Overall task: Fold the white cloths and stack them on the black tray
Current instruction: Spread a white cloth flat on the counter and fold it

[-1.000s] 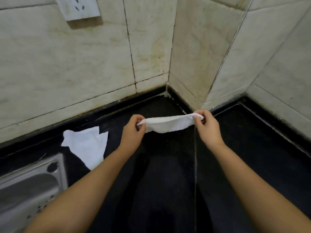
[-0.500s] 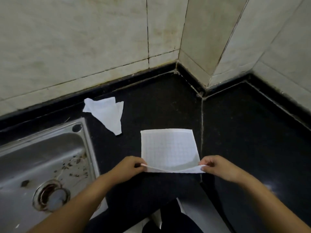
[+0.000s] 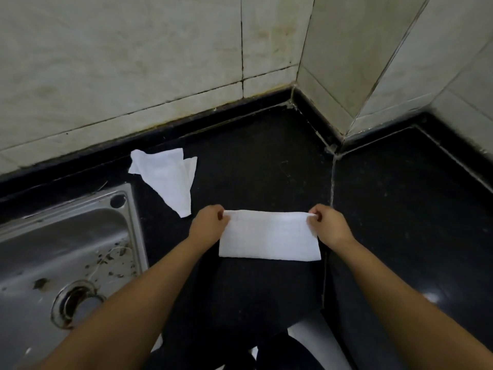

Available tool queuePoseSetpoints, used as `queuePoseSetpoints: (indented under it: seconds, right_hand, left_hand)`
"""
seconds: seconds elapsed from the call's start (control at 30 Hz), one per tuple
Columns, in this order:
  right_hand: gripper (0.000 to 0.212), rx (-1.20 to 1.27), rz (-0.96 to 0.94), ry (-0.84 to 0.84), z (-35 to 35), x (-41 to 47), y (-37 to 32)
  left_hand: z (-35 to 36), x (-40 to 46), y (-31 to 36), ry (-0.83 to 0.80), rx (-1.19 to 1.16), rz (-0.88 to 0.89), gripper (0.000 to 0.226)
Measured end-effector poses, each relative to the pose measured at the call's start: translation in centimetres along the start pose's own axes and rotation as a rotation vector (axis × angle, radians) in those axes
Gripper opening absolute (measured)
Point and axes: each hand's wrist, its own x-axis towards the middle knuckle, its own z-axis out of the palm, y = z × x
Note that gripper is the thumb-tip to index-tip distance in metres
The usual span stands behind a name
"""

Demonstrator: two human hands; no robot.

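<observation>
A white cloth (image 3: 269,237) lies folded in half as a wide rectangle on the black counter (image 3: 253,166), its folded edge toward me. My left hand (image 3: 209,222) pinches its far left corner and my right hand (image 3: 329,222) pinches its far right corner. A second white cloth (image 3: 168,178) lies crumpled and loosely folded farther back to the left, apart from both hands. No black tray separate from the counter can be told in this view.
A steel sink (image 3: 61,252) with a drain and some debris sits at the left, close to my left forearm. Tiled walls (image 3: 133,62) enclose the counter at the back and right. A seam (image 3: 332,188) runs through the counter beside my right hand.
Both hands carried the near edge of the cloth away from me over the far edge, so the flat square is now a half-height rectangle. The crumpled cloth stayed put.
</observation>
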Motion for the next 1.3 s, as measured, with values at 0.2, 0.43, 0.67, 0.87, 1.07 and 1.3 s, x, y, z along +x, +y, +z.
queuePoseSetpoints:
  seconds: [0.2,0.43,0.67,0.87,1.07,1.3]
  right_hand:
    - [0.032,-0.492,-0.071,-0.007,0.4,1.9,-1.4]
    - [0.04,-0.517,-0.434,-0.263,6.7,3.3,-11.1]
    - [0.031,-0.68,-0.387,-0.389,11.5,2.5,-14.8]
    - [0.011,-0.085,-0.352,-0.444,2.8,1.2,-14.1]
    - [0.007,0.149,-0.383,-0.031,-7.4,1.3,-12.8]
    - [0.009,0.497,-0.499,0.142,-9.7,-1.8,-11.2]
  left_hand:
    - [1.2,-0.1,0.7,0.137,0.144,-0.048,0.019]
    - [2.1,-5.1,-0.8,0.113,0.222,-0.138,0.042]
    - [3.1,-7.2,-1.7,0.114,0.262,-0.169,0.054]
    - [0.6,-5.4,0.3,0.041,-0.252,-0.005,0.009]
    - [-6.0,-1.3,8.6,0.162,-0.425,0.223,0.017]
    - [-9.0,-3.0,12.4,0.298,-0.39,0.461,0.01]
